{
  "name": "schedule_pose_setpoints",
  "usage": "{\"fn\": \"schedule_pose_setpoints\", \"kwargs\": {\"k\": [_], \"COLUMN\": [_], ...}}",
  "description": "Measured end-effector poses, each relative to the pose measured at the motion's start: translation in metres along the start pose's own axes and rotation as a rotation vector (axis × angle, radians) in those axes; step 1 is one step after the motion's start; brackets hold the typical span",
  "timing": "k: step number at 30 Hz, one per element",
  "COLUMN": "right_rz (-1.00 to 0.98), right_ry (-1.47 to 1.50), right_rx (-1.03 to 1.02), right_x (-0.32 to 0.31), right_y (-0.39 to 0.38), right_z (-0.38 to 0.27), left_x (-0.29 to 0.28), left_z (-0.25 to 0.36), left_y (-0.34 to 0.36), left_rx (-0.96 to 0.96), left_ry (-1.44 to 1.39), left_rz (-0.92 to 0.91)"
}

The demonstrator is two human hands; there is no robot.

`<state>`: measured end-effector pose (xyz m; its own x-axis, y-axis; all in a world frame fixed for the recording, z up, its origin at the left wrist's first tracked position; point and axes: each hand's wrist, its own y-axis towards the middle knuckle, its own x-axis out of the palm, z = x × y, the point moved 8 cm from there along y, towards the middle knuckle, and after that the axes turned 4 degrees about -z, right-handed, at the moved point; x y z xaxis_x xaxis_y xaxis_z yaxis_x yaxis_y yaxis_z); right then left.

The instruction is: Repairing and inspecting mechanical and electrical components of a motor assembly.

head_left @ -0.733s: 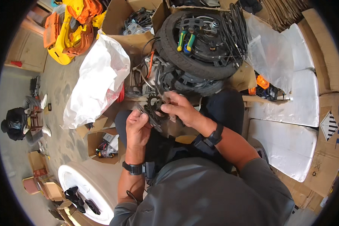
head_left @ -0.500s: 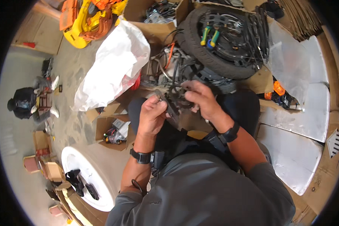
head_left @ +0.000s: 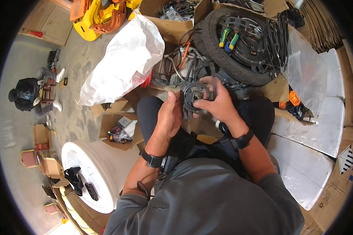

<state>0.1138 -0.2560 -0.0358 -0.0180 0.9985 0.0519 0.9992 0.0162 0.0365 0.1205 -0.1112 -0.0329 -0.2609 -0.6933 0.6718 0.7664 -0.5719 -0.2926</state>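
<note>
A dark part wrapped in black cable (head_left: 191, 96) is held between my two hands, above my lap; its exact kind I cannot make out. My left hand (head_left: 170, 113) grips its left side, the thumb pointing up and the fingers mostly hidden behind it. Around its right side curls my right hand (head_left: 219, 103), with the thumb pressed on the front and a loop of cable by the fingers. Just beyond the hands lies a heap of used parts and cables (head_left: 180, 64). A wheel with a black tyre (head_left: 219, 58) rests behind, carrying green-and-yellow-handled pliers (head_left: 228, 39).
A white sack (head_left: 121, 58) lies left of the heap. Cardboard boxes (head_left: 176, 29) of parts stand at the back, and a small open box (head_left: 119, 131) at left. A white round tub (head_left: 76, 156) stands lower left. White foam blocks (head_left: 298, 160) line the right. Another person (head_left: 25, 95) sits far left.
Both hands have turned the dark part, and its cable coil now faces up. My left hand's fingers have moved from a pinch to its side. The view has shifted slightly.
</note>
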Motion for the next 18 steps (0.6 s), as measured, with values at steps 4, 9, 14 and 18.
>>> {"fn": "schedule_pose_setpoints", "kwargs": {"k": [4, 9, 14, 18], "right_rz": [-0.018, -0.011, -0.043, -0.149], "right_ry": [0.109, 0.137, 0.224, 0.383], "right_rx": [0.131, 0.126, 0.051, 0.175], "right_x": [0.015, 0.010, 0.002, 0.020], "right_y": [-0.002, -0.001, -0.002, -0.002], "right_z": [-0.005, 0.000, -0.006, 0.010], "left_x": [-0.006, -0.002, -0.008, 0.000], "left_z": [-0.001, 0.004, -0.001, 0.008], "left_y": [-0.001, -0.004, -0.003, -0.006], "left_rx": [-0.008, 0.021, 0.004, 0.021], "left_ry": [0.050, 0.048, -0.017, 0.033], "left_rz": [-0.043, -0.081, -0.029, -0.091]}}
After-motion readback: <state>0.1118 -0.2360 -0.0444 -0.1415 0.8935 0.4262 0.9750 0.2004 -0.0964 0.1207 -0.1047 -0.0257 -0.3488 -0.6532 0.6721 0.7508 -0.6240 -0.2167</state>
